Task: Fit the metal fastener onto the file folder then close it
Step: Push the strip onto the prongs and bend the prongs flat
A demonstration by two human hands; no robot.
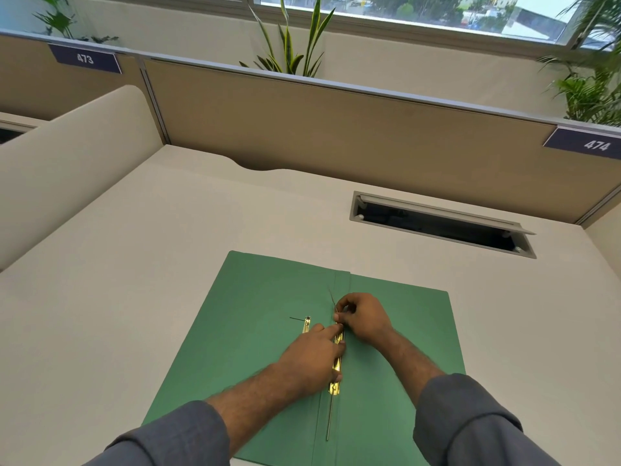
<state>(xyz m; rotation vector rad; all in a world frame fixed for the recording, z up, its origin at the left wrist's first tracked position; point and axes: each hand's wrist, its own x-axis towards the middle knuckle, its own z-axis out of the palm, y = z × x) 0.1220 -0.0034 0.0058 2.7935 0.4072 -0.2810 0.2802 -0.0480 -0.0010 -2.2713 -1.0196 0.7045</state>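
Head view: a pale desk (168, 264) holds a green folder (255, 297), open flat at the near middle. The left hand (312, 358) presses straight fingers onto the brass fastener (336, 386) along the fold. The right hand (364, 317), at the fastener's far end, pinches its thin upright prong (332, 299). A smaller brass strip (306, 324) lies just to the left.

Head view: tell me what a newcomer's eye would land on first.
The green folder lies open at the near edge of the desk, centre frame. Over its fold the left hand presses down the gold fastener, while the right hand pinches its upper end. Behind, to the right, a dark hatch is sunk in the desk.
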